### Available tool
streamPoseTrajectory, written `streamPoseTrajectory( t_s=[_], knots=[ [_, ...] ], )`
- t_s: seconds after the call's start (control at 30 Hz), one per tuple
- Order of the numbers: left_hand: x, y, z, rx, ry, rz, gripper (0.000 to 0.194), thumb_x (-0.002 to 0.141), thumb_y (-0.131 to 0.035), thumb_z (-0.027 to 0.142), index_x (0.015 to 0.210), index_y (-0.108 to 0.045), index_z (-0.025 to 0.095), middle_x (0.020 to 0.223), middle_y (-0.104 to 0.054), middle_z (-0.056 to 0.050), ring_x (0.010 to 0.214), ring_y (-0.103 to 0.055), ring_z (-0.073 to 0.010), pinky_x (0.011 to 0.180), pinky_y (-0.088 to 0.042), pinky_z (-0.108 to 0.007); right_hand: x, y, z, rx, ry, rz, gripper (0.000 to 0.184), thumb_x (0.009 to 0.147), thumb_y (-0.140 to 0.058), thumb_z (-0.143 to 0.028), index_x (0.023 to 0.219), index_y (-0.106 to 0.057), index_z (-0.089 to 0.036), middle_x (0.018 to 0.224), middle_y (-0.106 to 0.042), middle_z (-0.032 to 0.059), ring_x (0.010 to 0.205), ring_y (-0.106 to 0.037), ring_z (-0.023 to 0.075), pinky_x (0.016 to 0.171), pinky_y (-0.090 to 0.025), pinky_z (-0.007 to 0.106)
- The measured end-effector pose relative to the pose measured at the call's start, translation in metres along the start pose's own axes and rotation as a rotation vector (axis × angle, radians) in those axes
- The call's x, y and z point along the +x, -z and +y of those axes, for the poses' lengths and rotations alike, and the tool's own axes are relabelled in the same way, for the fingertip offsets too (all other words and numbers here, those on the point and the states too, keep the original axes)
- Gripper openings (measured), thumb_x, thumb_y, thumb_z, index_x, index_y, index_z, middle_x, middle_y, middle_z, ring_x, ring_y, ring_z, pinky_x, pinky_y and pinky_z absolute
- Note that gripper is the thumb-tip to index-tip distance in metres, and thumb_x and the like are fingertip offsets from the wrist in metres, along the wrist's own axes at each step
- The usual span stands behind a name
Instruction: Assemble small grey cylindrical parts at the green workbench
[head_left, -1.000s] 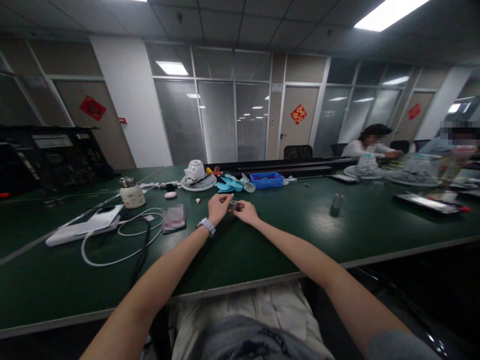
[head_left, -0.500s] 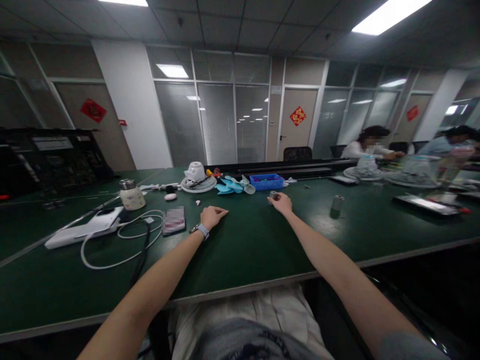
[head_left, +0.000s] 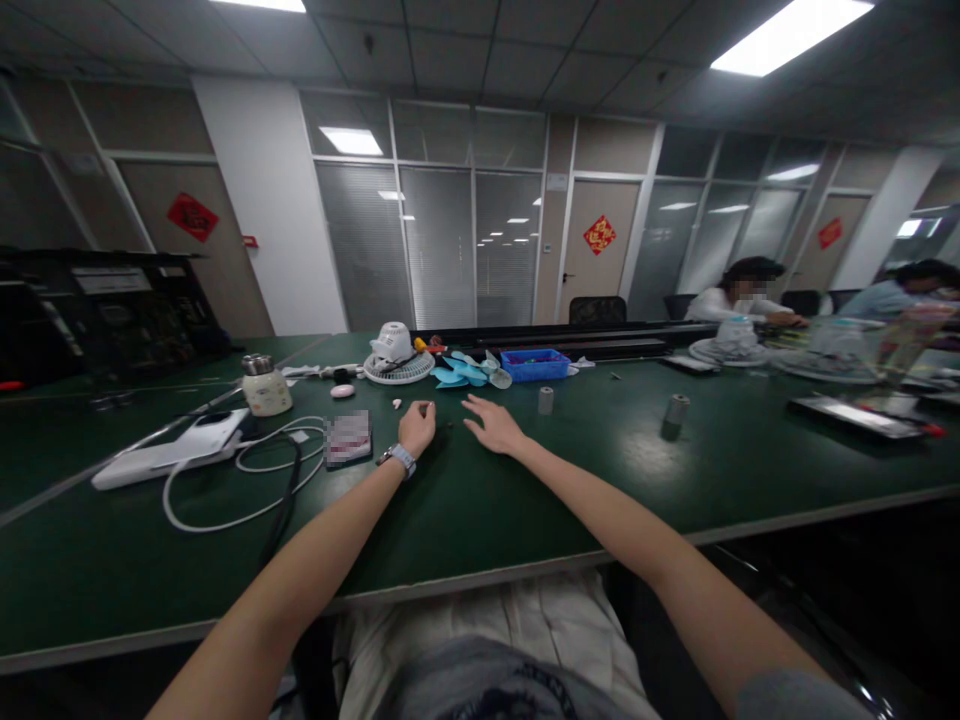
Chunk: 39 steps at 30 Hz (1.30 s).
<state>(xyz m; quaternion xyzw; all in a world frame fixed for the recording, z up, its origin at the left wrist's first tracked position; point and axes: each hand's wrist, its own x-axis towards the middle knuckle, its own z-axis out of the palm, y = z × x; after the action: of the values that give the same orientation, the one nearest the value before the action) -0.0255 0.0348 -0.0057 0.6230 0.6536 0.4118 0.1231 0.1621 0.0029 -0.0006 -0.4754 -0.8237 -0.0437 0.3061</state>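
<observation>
My left hand, with a watch on its wrist, is closed with thumb and fingertips together over the green table. What it holds, if anything, is too small or hidden to make out. Just right of it, my right hand is empty, its fingers apart and pointing toward the left hand. A tiny dark speck lies on the table between them. Beyond the right hand a short grey metal cylinder stands upright. Farther right stands a second grey cylinder.
At the back sit a white fan part, light-blue fan blades and a blue bin. On the left are a phone-like slab, a white cable and a cream bottle. Co-workers sit at far right.
My right hand has let go of the grey cylinder, leaving it standing, and has moved left with fingers spread. My left hand has drawn slightly left and its fingers have curled in.
</observation>
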Motion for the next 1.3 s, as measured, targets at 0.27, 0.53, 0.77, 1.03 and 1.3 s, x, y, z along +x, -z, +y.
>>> streamPoseTrajectory(
  t_s=[0.27,0.53,0.77,1.03,1.3],
  knots=[
    [0.000,-0.002,-0.001,0.009,-0.003,-0.013,0.037,0.087,-0.040,0.043,0.105,-0.059,0.018,0.099,-0.067,-0.011,0.090,-0.062,-0.0224,0.076,-0.043,-0.029,0.007,-0.023,-0.024,0.091,0.054,-0.125,0.029,0.085,-0.049,-0.018,0.107,-0.067,-0.024,0.110,-0.066,0.0013,0.102,-0.060,0.0174,0.092,-0.043,0.028],
    [0.001,-0.003,-0.002,0.009,-0.022,-0.051,0.036,0.086,-0.041,0.043,0.106,-0.058,0.018,0.098,-0.067,-0.011,0.088,-0.063,-0.0219,0.075,-0.044,-0.029,0.000,0.049,0.041,-0.042,-0.144,0.247,0.030,0.085,-0.049,-0.014,0.107,-0.066,-0.024,0.104,-0.068,0.0037,0.094,-0.063,0.0188,0.088,-0.046,0.030],
    [0.002,-0.003,-0.003,0.022,-0.023,-0.071,0.036,0.086,-0.041,0.043,0.107,-0.057,0.019,0.101,-0.066,-0.010,0.088,-0.063,-0.0220,0.075,-0.044,-0.029,-0.017,0.078,0.121,0.049,-0.343,0.417,0.035,0.077,-0.054,-0.008,0.108,-0.063,-0.021,0.088,-0.071,0.0031,0.084,-0.066,0.0166,0.083,-0.049,0.030],
    [0.003,-0.004,-0.004,0.025,-0.013,-0.075,0.035,0.085,-0.042,0.044,0.107,-0.056,0.020,0.102,-0.066,-0.010,0.087,-0.063,-0.0211,0.074,-0.044,-0.029,-0.017,0.070,0.116,0.067,-0.332,0.380,0.033,0.078,-0.052,-0.007,0.104,-0.064,-0.021,0.089,-0.071,0.0022,0.086,-0.066,0.0145,0.085,-0.047,0.028],
    [0.003,-0.005,-0.004,0.020,-0.018,-0.074,0.034,0.085,-0.043,0.043,0.106,-0.057,0.019,0.099,-0.067,-0.010,0.084,-0.064,-0.0209,0.073,-0.044,-0.029,-0.016,0.071,0.115,-0.039,-0.379,0.295,0.026,0.081,-0.050,-0.013,0.100,-0.067,-0.023,0.094,-0.070,0.0017,0.089,-0.064,0.0161,0.086,-0.046,0.029]
  ],
)
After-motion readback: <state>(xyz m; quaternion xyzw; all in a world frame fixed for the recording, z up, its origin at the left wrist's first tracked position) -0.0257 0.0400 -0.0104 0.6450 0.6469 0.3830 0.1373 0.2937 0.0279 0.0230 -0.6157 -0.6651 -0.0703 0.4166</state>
